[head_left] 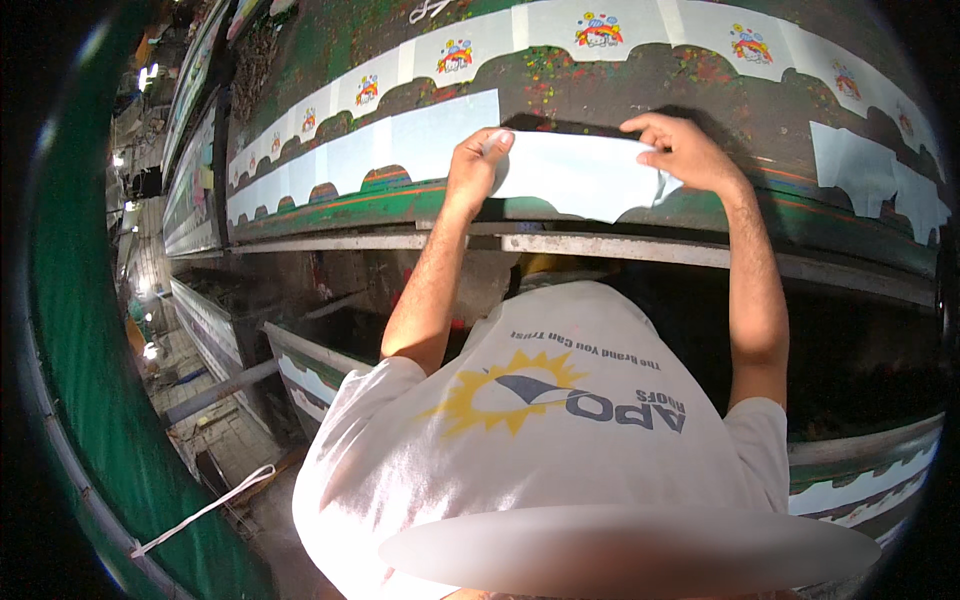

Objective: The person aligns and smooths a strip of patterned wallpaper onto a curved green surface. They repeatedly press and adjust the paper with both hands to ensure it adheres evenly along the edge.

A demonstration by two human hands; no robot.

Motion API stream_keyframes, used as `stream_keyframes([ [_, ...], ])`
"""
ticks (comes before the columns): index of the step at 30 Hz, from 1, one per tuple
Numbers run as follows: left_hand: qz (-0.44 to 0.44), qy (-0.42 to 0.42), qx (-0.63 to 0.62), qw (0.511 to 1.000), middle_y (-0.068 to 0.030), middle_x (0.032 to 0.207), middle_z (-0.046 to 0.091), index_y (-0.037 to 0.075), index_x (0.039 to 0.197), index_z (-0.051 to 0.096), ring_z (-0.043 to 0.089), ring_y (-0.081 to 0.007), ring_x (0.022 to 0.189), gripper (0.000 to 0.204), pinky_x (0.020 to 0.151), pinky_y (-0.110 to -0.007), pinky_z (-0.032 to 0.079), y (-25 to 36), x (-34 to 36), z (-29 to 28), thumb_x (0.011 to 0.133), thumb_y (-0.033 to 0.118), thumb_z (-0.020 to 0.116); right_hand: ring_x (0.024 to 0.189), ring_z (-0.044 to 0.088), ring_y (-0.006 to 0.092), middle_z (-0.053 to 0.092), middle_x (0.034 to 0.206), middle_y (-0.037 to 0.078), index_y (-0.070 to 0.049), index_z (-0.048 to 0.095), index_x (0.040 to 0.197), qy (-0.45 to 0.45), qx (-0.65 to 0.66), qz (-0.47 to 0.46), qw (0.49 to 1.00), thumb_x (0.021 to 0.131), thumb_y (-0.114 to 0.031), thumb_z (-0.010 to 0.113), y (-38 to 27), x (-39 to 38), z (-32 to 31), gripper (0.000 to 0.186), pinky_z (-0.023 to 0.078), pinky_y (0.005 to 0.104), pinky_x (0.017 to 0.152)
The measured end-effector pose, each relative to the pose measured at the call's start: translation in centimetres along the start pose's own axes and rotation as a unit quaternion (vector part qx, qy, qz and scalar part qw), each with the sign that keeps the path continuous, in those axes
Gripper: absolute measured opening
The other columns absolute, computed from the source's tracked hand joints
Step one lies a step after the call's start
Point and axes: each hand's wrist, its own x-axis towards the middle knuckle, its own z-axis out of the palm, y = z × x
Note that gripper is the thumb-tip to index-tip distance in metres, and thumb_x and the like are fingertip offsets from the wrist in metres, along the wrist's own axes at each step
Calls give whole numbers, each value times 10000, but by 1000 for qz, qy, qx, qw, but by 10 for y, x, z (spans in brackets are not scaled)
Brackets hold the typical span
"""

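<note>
A white cut piece [565, 172] with a wavy lower edge is held level over the long, stained printing table [620, 95]. My left hand [476, 165] grips its left end, thumb on top. At the other end my right hand [690, 155] has its thumb on the piece's corner and its index finger raised and bent. Other pale pieces lie in a row to the left [420, 130] and right [850, 160]. Behind them runs a row of white pieces [500, 30] with small colourful rainbow-and-character prints.
A metal rail [600, 245] edges the table in front of my body. More long tables with pieces stand at the left [205, 340] and lower right [860, 470]. A green sheet [90, 330] hangs at the far left, with a white cord [210, 505] near it.
</note>
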Motion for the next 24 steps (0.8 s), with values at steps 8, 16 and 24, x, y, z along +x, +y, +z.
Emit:
stream_keyframes([
  [8, 28, 101, 117, 988, 71, 786, 566, 26, 1141, 746, 429, -50, 684, 291, 588, -242, 354, -43, 62, -29, 978, 262, 793, 1030, 717, 188, 769, 1152, 116, -83, 709, 1288, 224, -16, 1, 974, 982, -139, 721, 41, 34, 8, 312, 553, 349, 880],
  [16, 105, 95, 43, 989, -12, 883, 726, -1, 1094, 758, 586, -68, 786, 264, 711, -253, 495, -69, 113, -39, 976, 233, 791, 744, 686, 163, 766, 903, 94, -54, 739, 1204, 343, -56, 45, 937, 1004, -304, 724, 57, 61, 26, 321, 536, 343, 687],
  [24, 86, 122, 20, 989, 15, 792, 675, -20, 1055, 748, 555, -56, 703, 282, 621, -246, 474, -75, 116, -34, 956, 235, 817, 617, 544, 160, 643, 711, 119, -4, 687, 921, 386, -232, 157, 879, 1004, -418, 707, 41, 71, 29, 423, 473, 358, 625],
])
